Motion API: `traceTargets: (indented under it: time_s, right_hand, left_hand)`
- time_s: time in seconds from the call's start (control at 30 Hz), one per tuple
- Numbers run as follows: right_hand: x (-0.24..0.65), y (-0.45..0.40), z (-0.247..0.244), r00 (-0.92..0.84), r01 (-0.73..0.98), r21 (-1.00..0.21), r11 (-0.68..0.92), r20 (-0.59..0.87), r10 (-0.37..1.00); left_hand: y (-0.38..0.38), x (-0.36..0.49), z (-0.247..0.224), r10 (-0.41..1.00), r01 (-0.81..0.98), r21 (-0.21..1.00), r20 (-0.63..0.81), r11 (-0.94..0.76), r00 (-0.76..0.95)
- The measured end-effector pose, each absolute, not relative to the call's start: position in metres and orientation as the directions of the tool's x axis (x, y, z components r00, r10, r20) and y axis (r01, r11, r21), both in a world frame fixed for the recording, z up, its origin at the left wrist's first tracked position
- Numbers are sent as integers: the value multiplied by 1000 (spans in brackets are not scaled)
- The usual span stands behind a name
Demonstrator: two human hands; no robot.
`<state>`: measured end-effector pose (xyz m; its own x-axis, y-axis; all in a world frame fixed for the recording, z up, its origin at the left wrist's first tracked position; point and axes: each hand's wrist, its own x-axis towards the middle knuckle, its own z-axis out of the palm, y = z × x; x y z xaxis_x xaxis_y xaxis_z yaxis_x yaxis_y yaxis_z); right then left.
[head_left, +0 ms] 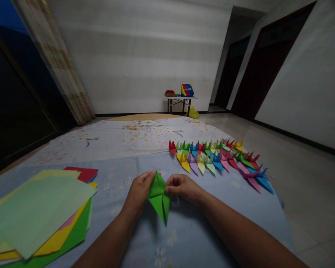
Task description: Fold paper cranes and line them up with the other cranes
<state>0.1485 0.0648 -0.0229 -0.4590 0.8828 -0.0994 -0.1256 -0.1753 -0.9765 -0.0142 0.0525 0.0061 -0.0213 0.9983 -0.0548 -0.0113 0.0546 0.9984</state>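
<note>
A green folded paper [159, 194], kite-shaped with a slit between its two lower points, is held up over the table in front of me. My left hand [139, 188] pinches its upper left edge between thumb and fingers. On the opposite edge, the curled fingers of my right hand [182, 186] grip the paper near its middle. Beyond my right hand stand rows of folded paper cranes [201, 162] in many colours. To the left of my left arm lies a loose stack of coloured paper sheets [44, 206], pale green on top.
A light blue flowered cloth [114, 208] covers the near part of the table, with a white flowered cloth [145, 136] farther back. Against the far wall stands a small table [181, 99] with a colourful box [187, 90] on it. Tiled floor [268, 149] runs along the right.
</note>
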Motion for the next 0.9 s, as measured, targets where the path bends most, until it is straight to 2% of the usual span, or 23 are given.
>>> traceTargets:
  time_s: [0.27, 0.63, 0.9]
  right_hand:
    - [148, 65, -23, -444, -106, -979, -172, -108, 890]
    - [157, 71, -25, -476, -74, -991, -110, -62, 877]
    - [155, 77, -26, -295, -145, -987, -70, -24, 955]
  left_hand:
    - [51, -12, 7, 1000, 129, 992, -4, 4, 4]
    - [52, -13, 7, 994, -26, 996, -81, 83, 69]
    - [47, -8, 9, 981, -13, 991, -132, 135, 142]
